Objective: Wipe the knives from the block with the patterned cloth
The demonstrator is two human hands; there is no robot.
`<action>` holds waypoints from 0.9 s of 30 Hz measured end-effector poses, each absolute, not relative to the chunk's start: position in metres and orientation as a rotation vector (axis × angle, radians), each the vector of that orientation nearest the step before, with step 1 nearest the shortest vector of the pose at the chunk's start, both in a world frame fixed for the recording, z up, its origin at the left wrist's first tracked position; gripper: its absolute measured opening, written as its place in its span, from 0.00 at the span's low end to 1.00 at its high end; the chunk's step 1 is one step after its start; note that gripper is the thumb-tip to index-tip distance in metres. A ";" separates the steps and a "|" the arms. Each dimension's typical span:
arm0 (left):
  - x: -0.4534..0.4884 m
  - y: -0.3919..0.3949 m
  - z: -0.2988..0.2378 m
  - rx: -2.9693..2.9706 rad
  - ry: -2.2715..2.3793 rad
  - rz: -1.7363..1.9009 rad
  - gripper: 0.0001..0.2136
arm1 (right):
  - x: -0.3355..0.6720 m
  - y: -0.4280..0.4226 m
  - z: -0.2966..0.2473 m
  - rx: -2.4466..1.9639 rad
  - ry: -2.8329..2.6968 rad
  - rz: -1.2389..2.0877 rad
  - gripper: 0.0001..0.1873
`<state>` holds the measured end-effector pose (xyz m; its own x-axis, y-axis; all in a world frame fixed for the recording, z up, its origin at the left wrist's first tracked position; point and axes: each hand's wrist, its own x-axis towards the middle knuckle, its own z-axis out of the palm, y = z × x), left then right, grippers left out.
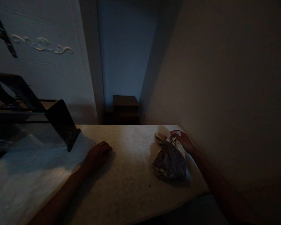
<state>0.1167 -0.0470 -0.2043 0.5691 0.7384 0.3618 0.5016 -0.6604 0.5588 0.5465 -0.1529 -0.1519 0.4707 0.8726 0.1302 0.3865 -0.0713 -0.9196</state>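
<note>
A crumpled dark cloth (170,162) with paler patches lies bunched on the right side of the pale countertop (131,156). At its far right edge, my right hand (182,140) is closed on a light-coloured part of the cloth, fingers and thumb pinching it. My left hand (100,153) rests on the countertop left of the middle, well apart from the cloth. Its fingers are curled in with nothing visible in them, and a ring shows on one finger.
A dark holder with clear sides (61,122) and black handles (21,90) stands at the left. Beyond the counter's far edge is a low brown cabinet (125,101). A wall (213,78) runs along the right, and a white panelled door (49,72) is at the left.
</note>
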 end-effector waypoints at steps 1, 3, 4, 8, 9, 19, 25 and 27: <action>0.117 -0.047 -0.204 2.414 1.007 0.818 0.11 | 0.557 -0.156 -0.148 -1.700 -1.149 0.575 0.21; 0.116 -0.047 -0.204 2.422 1.005 0.815 0.11 | 0.577 -0.163 -0.141 -1.779 -1.226 0.599 0.17; 0.116 -0.046 -0.205 2.426 0.998 0.809 0.11 | 0.586 -0.167 -0.137 -1.826 -1.235 0.622 0.16; 0.115 -0.045 -0.207 2.444 0.982 0.793 0.11 | 0.621 -0.183 -0.128 -2.003 -1.243 0.615 0.16; 0.115 -0.044 -0.207 2.451 0.977 0.791 0.12 | 0.627 -0.186 -0.126 -2.055 -1.270 0.549 0.16; 0.115 -0.044 -0.207 2.460 0.986 0.765 0.11 | 0.585 -0.192 -0.133 -2.185 -1.805 -0.340 0.24; 0.116 -0.044 -0.204 2.434 0.976 0.754 0.11 | 0.549 -0.199 -0.162 -2.239 -2.261 -0.284 0.25; 0.116 -0.044 -0.203 2.441 0.974 0.744 0.11 | 0.554 -0.203 -0.171 -2.231 -2.288 -0.265 0.19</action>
<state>0.1159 -0.0444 -0.2028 0.6140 0.7195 0.3246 0.5021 -0.6734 0.5427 0.5540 -0.2025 -0.1710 -0.0308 0.9972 0.0685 0.9865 0.0192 0.1629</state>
